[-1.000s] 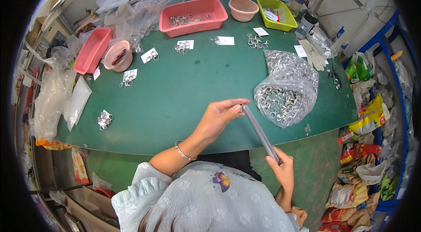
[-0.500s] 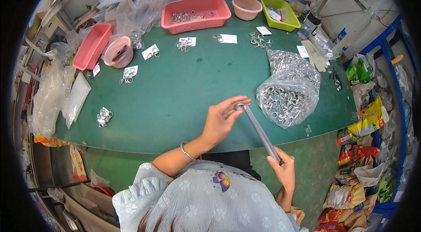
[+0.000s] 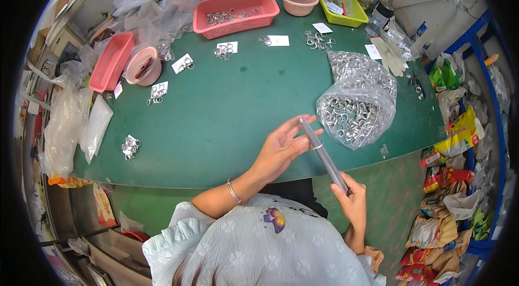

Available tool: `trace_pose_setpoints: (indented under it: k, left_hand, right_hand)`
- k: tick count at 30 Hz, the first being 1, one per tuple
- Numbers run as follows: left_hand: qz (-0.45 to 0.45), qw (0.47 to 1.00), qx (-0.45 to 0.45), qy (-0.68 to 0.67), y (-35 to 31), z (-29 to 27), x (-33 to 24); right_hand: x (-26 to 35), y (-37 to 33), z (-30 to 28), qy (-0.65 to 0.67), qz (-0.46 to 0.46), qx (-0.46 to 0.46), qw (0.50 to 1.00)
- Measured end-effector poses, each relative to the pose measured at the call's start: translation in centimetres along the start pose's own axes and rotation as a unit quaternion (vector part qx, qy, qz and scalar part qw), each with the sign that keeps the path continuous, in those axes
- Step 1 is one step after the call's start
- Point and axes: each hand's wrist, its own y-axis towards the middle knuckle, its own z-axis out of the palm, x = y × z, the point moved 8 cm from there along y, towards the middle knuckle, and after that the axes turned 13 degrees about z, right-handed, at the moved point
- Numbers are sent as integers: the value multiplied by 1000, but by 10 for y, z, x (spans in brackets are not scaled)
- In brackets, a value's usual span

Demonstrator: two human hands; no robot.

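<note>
- Mandrel rod (image 3: 323, 153) is being held over the green surface (image 3: 216, 118) edge, right hand (image 3: 351, 202) gripping its lower end.
- Left hand (image 3: 281, 145), fingers spread, is sliding a ring (image 3: 317, 146) along it; judging: sizing step.
- Next likely needing another ring from bag (image 3: 354, 108).

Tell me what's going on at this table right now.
A person at a green table holds a grey tapered rod by its lower end in the right hand. The left hand touches the rod near its upper end, fingers spread. Just beyond lies a clear bag of metal rings. Small ring piles, paper slips and red trays sit farther back.
</note>
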Motion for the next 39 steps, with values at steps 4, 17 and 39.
trace_pose_setpoints:
  k: [4, 17, 39]
  left_hand:
    - [-107, 988, 67, 83, -8, -5, 23]
    - [-4, 977, 131, 168, -2, 5, -9]
    - [16, 956, 208, 208, -8, 15, -25]
  right_hand:
    - [10, 1, 4, -17, -12, -5, 1000]
    - [47, -11, 8, -101, -111, -29, 988]
    - [58, -22, 8, -180, -153, -45, 971]
